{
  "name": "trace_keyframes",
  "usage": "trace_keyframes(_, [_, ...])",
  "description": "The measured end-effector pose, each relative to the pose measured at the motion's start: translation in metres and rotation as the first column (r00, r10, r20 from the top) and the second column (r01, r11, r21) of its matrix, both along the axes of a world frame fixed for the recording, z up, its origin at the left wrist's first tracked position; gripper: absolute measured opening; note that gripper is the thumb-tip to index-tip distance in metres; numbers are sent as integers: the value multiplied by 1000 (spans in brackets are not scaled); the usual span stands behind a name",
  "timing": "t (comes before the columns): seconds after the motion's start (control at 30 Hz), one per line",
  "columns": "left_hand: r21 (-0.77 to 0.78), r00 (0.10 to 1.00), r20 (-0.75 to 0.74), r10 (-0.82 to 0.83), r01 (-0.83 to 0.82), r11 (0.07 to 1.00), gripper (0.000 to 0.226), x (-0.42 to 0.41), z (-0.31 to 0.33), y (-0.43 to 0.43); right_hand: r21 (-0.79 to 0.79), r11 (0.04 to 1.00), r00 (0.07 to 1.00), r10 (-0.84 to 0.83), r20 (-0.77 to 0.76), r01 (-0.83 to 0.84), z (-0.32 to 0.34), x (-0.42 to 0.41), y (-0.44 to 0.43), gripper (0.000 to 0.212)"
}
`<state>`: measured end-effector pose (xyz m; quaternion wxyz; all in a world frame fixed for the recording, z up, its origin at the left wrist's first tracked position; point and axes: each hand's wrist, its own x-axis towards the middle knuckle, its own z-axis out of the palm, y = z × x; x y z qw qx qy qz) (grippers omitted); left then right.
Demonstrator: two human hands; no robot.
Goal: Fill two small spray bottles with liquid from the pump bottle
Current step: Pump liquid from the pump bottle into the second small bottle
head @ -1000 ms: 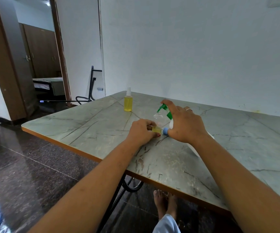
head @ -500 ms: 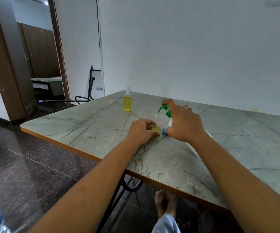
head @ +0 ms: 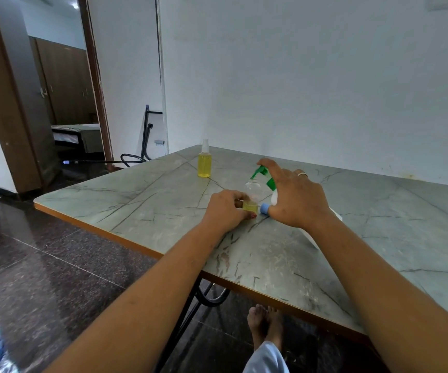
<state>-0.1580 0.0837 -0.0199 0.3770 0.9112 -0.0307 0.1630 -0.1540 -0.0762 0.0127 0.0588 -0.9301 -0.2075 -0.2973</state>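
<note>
A small clear spray bottle (head: 252,193) without its top stands on the table, a little yellow liquid in its bottom. My left hand (head: 225,210) grips its base. A green pump head (head: 261,172) sits over its mouth, and my right hand (head: 295,199) lies on top of the pump, the forefinger along the nozzle, hiding most of the white pump bottle (head: 274,198). A second small spray bottle (head: 204,162), full of yellow liquid with its white sprayer on, stands further back to the left.
A small blue cap (head: 264,208) lies on the table (head: 142,211) beside my right hand. The table's orange front edge runs near my forearms, its black metal legs below. A white wall stands behind; an open doorway and a chair frame are at left.
The pump head has come up a little higher under my right hand. My left hand stays round the small bottle's base.
</note>
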Motion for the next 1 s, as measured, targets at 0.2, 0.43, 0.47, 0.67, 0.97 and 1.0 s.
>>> trace_keyframes(0.2, [4,1000,-11,4,-4,1000,54,1,-1,0,2,1000,1000,2,-2,-2,0,-1,-1,88])
trace_keyframes(0.43, [1,1000,-12,6,-6,1000,54,1,0,-1,21,1000,1000,-6,-15,7,2,-1,0,82])
trace_keyframes(0.47, [3,1000,-8,5,-5,1000,53,0,0,-1,25,1000,1000,-6,-17,6,2,-1,0,81])
trace_keyframes(0.67, [22,1000,5,1,-1,1000,53,0,0,-1,41,999,1000,-7,-30,8,2,-1,2,79])
trace_keyframes(0.97, [36,1000,14,4,-4,999,51,0,0,0,46,999,999,-8,-33,9,2,-2,3,80])
trace_keyframes(1.0, [34,1000,16,5,-6,999,51,0,0,0,40,999,1000,-6,-28,7,2,-2,3,81])
